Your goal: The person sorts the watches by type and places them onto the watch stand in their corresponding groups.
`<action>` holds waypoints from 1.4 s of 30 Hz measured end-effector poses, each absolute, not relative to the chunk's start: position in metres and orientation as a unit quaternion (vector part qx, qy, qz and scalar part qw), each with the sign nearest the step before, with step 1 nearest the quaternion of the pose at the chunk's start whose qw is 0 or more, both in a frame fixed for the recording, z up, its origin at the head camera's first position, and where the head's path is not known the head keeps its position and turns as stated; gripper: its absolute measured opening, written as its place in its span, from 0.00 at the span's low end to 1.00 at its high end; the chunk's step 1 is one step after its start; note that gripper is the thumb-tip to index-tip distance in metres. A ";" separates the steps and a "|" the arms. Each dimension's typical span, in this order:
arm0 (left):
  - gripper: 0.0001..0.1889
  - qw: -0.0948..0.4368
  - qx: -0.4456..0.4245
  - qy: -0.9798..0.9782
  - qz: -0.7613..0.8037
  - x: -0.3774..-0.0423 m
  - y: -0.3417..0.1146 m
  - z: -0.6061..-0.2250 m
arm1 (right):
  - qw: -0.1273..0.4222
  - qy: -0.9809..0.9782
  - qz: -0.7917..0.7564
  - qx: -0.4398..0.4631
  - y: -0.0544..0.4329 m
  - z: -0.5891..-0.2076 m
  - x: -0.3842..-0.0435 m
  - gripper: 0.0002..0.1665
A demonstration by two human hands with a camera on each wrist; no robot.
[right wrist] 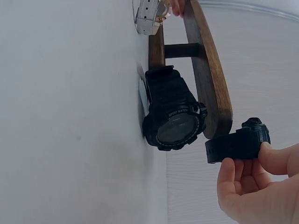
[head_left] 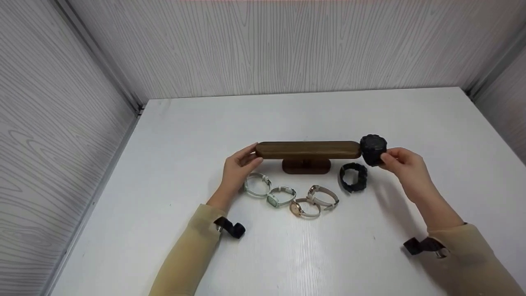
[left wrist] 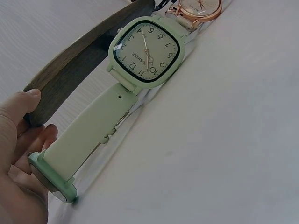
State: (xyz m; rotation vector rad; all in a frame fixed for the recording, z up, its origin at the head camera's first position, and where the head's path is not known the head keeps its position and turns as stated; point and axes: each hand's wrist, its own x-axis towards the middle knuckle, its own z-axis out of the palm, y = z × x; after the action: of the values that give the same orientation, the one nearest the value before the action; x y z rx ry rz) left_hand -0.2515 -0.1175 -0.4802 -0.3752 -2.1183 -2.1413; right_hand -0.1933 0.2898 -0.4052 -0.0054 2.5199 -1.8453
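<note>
A dark wooden watch stand (head_left: 308, 150) with a long horizontal bar stands on the table. My left hand (head_left: 237, 169) holds the bar's left end between thumb and fingers. At the other end, my right hand (head_left: 407, 169) pinches a black sport watch (head_left: 373, 150), its looped strap beside the bar tip; in the right wrist view this watch (right wrist: 233, 147) appears just off the tip. A second black sport watch (right wrist: 176, 128) lies on the table below the bar's right end. Near my left hand lie two pale green watches, one with a squarish face (left wrist: 147, 53).
Two light-strapped watches lie before the stand, one with a rose-gold case (head_left: 295, 208), the other (head_left: 328, 193) just behind it. The white table (head_left: 263, 255) meets wood-grain panels (head_left: 263, 49) at the back and sides. Black wrist mounts (head_left: 235, 230) stick out from both sleeves.
</note>
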 end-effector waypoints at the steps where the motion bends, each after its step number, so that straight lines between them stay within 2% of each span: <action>1: 0.25 0.053 -0.123 -0.698 -0.704 -0.252 -0.117 -0.480 | 0.009 0.805 -0.594 -0.002 0.288 -0.406 -0.194 0.22; 10: 0.26 0.037 -0.119 -0.696 -0.707 -0.251 -0.117 -0.477 | 0.009 0.795 -0.606 0.006 0.281 -0.410 -0.199 0.22; 16: 0.25 0.031 -0.128 -0.690 -0.712 -0.239 -0.115 -0.460 | 0.008 0.780 -0.626 0.005 0.277 -0.415 -0.204 0.19; 23: 0.25 0.044 -0.122 -0.692 -0.710 -0.251 -0.115 -0.478 | 0.008 0.788 -0.615 0.003 0.269 -0.416 -0.206 0.21; 42: 0.25 0.037 -0.116 -0.694 -0.710 -0.251 -0.113 -0.477 | -0.024 0.791 -0.611 0.010 0.251 -0.417 -0.205 0.20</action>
State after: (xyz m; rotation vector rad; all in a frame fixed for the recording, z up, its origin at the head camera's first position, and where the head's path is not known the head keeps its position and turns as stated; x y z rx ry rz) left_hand -0.2508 -0.1134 -0.4771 -0.3545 -2.1294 -2.1789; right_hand -0.2051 0.2505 -0.4173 0.0320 2.5247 -1.9496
